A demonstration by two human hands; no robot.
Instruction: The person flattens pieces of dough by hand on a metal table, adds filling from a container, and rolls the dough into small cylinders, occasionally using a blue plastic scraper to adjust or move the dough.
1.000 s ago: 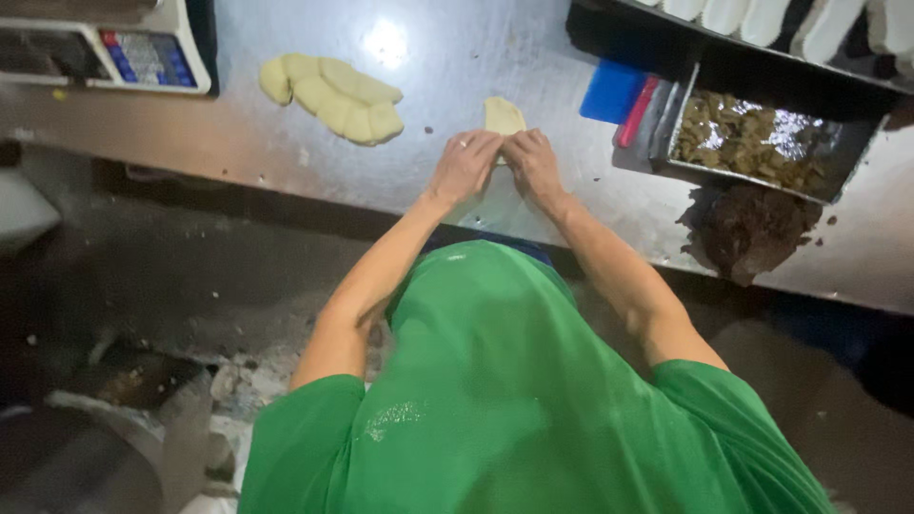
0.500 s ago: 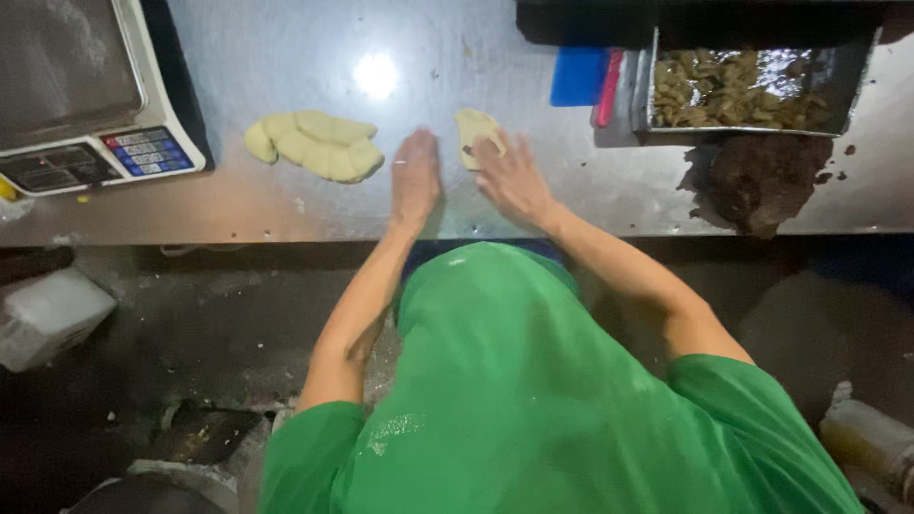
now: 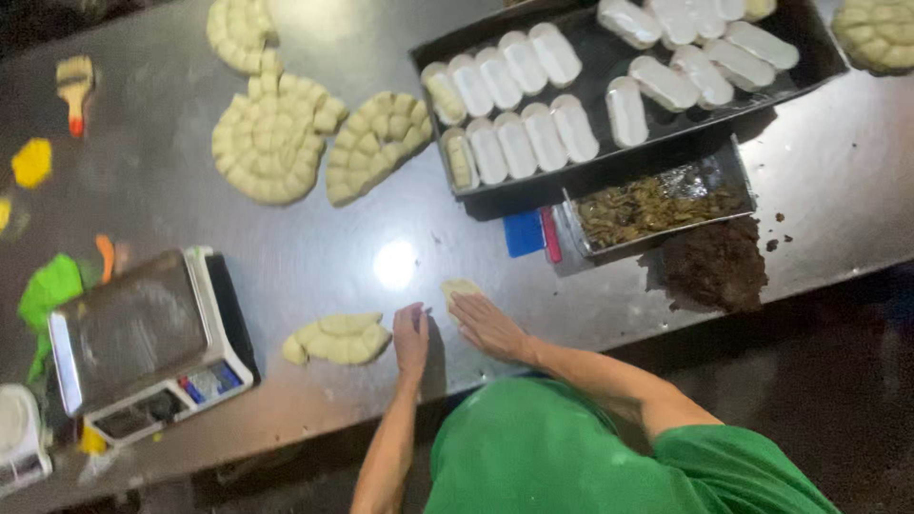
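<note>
My right hand (image 3: 487,326) lies flat on the steel table (image 3: 314,252), its fingers over a small flattened piece of pale dough (image 3: 458,286). Just left of the dough, my left hand (image 3: 411,338) rests on the table with its fingers stretched out, holding nothing. A small pile of dough strips (image 3: 337,339) lies a hand's width left of my left hand. My green shirt (image 3: 562,455) fills the bottom of the view.
A digital scale (image 3: 143,347) stands at the left. A dark tray of white moulds (image 3: 609,90), a metal pan of filling (image 3: 657,202), a brown paste heap (image 3: 716,262) and blue and red scrapers (image 3: 529,233) lie beyond. Round portioned dough discs (image 3: 271,138) sit farther back.
The view has pulled back and shows more of the table. My left hand has come off the dough piece and sits beside it; my right hand stays on it.
</note>
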